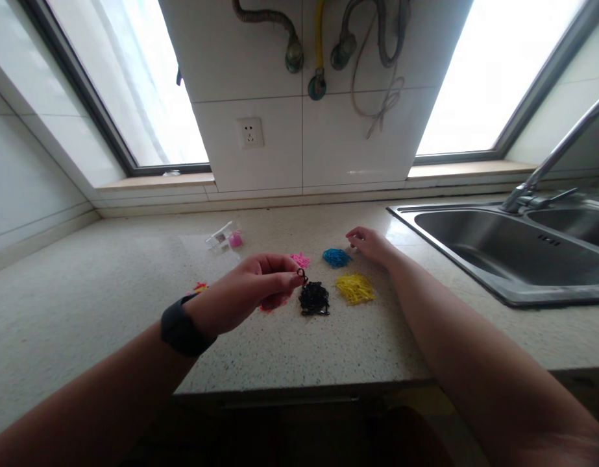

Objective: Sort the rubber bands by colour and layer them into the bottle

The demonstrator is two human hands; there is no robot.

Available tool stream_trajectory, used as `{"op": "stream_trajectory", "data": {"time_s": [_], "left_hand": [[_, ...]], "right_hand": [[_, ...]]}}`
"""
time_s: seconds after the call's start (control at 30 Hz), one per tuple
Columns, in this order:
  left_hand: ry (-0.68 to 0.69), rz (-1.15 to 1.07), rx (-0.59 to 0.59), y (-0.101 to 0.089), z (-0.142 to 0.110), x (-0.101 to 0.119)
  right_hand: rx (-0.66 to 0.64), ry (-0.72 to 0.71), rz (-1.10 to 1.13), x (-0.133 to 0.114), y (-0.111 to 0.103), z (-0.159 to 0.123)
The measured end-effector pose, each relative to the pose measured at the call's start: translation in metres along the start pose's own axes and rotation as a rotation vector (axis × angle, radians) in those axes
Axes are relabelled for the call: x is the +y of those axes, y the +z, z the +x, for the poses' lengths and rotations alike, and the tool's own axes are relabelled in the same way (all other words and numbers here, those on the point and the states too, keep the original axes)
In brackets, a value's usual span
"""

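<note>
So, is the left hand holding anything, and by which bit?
The left hand pinches a small black loop by one edge; the rest sticks out.

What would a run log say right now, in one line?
left hand: pinching black band | right hand: beside blue pile

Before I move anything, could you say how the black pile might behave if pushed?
The black pile would probably spread rather than roll, being many loose pieces lying low on the counter. They look thin, so likely light and bendy, like the curled one in the left hand.
</note>
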State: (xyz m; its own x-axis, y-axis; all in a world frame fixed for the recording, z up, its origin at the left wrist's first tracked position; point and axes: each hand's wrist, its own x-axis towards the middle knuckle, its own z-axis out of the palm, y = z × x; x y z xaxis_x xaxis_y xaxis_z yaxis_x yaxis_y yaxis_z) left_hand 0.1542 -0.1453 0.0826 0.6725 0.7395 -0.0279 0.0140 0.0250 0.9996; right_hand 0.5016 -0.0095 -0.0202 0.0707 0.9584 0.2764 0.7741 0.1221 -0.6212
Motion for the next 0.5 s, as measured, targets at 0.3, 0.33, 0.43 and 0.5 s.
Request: {"op": "stream_trajectory", "data": {"time_s": [0.3, 0.33, 0.43, 0.5], "left_hand": [[-0.011, -0.017, -0.010, 0.000, 0.002, -0.005], [-0.009, -0.004, -0.009, 0.000, 0.003, -0.006], [-0.006, 0.056, 0.013, 0.000, 0.004, -0.008], [-0.003, 0.087, 0.032, -0.001, 0.005, -0.010]], "right_hand": [[-0.022, 0.007, -0.020, 0.003, 0.001, 0.002], [-0.017, 0.000, -0.030, 0.003, 0.001, 0.002], [-0.011, -0.012, -0.051, 0.004, 0.002, 0.003], [-0.015, -0.015, -0.054, 0.004, 0.002, 0.003]]}}
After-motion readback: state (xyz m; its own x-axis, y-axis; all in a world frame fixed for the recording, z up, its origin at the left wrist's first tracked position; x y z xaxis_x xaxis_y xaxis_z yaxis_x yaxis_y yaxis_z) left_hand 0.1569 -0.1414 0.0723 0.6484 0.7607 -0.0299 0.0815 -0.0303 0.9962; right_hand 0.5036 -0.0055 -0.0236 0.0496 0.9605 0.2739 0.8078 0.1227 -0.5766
